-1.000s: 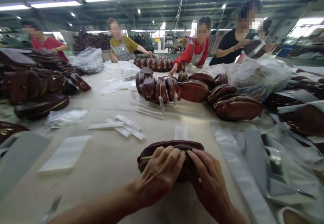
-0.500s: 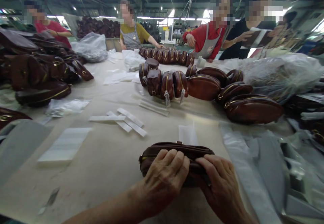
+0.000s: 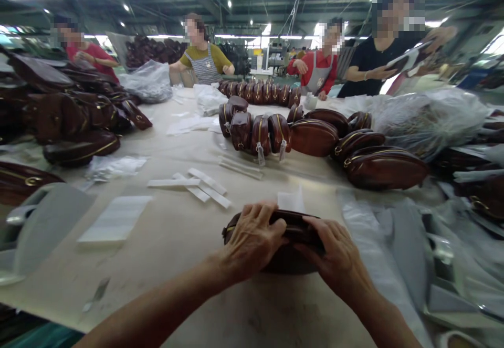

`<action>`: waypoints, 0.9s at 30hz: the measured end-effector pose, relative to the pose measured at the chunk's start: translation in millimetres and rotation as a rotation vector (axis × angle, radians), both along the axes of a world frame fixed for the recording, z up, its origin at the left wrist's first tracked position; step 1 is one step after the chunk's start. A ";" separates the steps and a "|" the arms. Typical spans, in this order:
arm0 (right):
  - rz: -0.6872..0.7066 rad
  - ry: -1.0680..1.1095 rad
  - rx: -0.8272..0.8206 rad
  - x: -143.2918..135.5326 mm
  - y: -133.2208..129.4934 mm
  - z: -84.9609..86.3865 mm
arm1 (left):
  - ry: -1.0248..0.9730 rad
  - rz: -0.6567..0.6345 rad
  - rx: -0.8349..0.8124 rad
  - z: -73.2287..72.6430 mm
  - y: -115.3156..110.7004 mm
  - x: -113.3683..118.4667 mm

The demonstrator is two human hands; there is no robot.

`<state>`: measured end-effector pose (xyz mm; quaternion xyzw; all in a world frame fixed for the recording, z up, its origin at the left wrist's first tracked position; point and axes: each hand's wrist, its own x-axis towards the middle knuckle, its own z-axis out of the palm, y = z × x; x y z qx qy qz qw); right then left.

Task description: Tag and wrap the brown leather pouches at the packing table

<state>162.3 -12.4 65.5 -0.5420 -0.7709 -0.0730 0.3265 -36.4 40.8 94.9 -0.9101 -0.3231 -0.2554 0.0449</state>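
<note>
A dark brown leather bag [image 3: 289, 256] with a gold zipper stands upright on the beige table [image 3: 169, 238] right in front of me. My left hand [image 3: 252, 240] wraps over its top left part, fingers curled on the zipper edge. My right hand [image 3: 334, 253] grips the top right part, fingers pressed on the same edge. Most of the bag's front is hidden behind both hands.
Rows of brown bags [image 3: 260, 133] and larger ones [image 3: 384, 168] lie mid-table; a pile of bags [image 3: 71, 117] sits left. White paper strips [image 3: 205, 185], a white sheet [image 3: 114, 219] and clear plastic bags [image 3: 394, 243] surround me. Several people work at the far edge.
Both hands have slid further over the bag's top and squeezed it. The view shifted slightly, and the bag now sits a little higher in frame.
</note>
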 end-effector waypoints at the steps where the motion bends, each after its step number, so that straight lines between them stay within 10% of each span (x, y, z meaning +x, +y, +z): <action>1: -0.023 -0.023 0.028 0.7 -0.3 0.8 | 0.014 0.004 0.008 1.5 1.9 -0.8; 11: 0.102 -0.051 0.026 5.1 29.7 7.1 | 0.163 -0.090 0.009 -0.4 27.7 -5.3; 20: 0.087 -0.059 0.249 5.2 16.6 110.8 | -0.098 -0.137 0.262 109.5 18.6 -9.6; 23: 0.084 -0.075 0.259 3.6 7.9 99.8 | -0.046 -0.145 0.289 98.7 8.2 -12.1; 27: 0.068 -0.056 0.125 -7.0 -9.9 38.2 | -0.014 -0.164 0.238 35.5 -6.7 -12.5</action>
